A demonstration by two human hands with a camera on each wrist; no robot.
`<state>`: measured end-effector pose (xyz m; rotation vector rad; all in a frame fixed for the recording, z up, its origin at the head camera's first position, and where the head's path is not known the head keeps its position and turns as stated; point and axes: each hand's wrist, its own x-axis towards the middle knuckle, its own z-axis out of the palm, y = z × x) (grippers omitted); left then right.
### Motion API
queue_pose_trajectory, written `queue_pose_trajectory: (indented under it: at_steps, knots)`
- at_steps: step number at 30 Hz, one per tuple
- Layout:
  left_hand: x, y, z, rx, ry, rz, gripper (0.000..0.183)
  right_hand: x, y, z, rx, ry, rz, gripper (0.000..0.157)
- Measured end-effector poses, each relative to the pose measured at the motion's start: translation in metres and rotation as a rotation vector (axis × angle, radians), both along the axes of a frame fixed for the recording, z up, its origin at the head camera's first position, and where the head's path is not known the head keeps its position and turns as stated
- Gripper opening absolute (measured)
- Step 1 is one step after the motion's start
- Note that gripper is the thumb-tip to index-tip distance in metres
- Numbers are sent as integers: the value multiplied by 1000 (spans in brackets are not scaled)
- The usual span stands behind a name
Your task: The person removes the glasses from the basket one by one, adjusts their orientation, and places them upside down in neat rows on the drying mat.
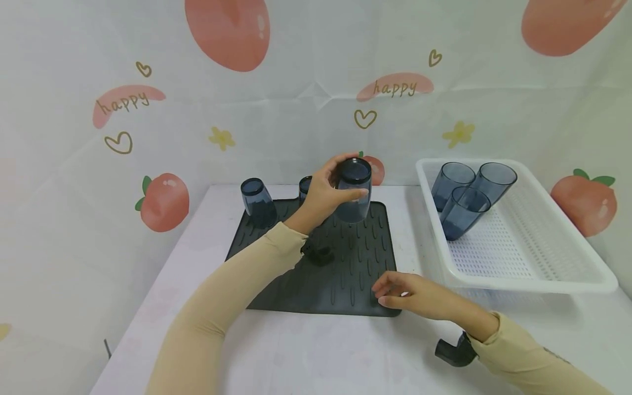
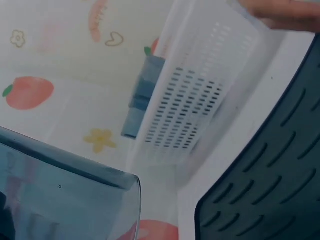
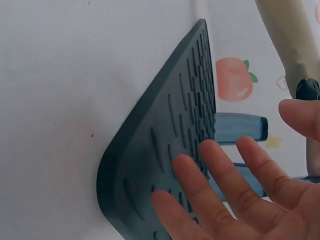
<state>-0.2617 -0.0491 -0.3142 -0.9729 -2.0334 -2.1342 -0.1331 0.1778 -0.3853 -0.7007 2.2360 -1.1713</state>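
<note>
My left hand (image 1: pixel 323 192) grips a blue-tinted drinking glass (image 1: pixel 356 208) upside down, base up, over the back right of a dark ridged drying mat (image 1: pixel 365 258). The same glass (image 2: pixel 75 195) fills the lower left of the left wrist view. Another glass (image 1: pixel 259 204) stands inverted at the mat's back left. Behind my left hand, a further glass (image 1: pixel 304 185) is mostly hidden. My right hand (image 1: pixel 419 293) hovers by the mat's front right corner, holding nothing; its fingers (image 3: pixel 190 180) are spread and relaxed in the right wrist view.
A white perforated plastic basket (image 1: pixel 543 284) stands right of the mat. Three blue glasses lean together, mouths up, at its left end; one is the front glass (image 1: pixel 461 216). Behind the white table (image 1: pixel 296 351) hangs a fruit-patterned cloth (image 1: pixel 296 120).
</note>
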Motion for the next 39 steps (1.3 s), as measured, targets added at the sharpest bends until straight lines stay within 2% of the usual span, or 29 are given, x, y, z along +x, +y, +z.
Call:
queue_pose_trajectory:
  at_steps: [5,9,16,19,24,27,32,39]
  knots:
    - [-13,8,-4,-4,-19,24,70,0,0,-1,-11,1,9,28]
    - [-18,14,-9,-17,-43,64,70,0,-2,1,-35,-13,9,29]
    - [-10,20,-11,-66,-69,141,69,1,-2,1,-47,-25,-4,28]
    - [-16,23,-24,-45,-87,169,71,1,-2,0,-48,-27,-8,27]
    - [-32,29,-54,-2,-108,217,73,1,-1,0,-45,-21,-11,28]
    - [-33,31,-65,-16,-110,248,72,1,-1,1,-38,-17,-11,29]
    - [-32,32,-78,-65,-121,282,71,2,0,1,-9,-14,-19,30]
    - [-32,34,-87,-98,-135,307,71,2,-1,1,-7,-8,-23,29]
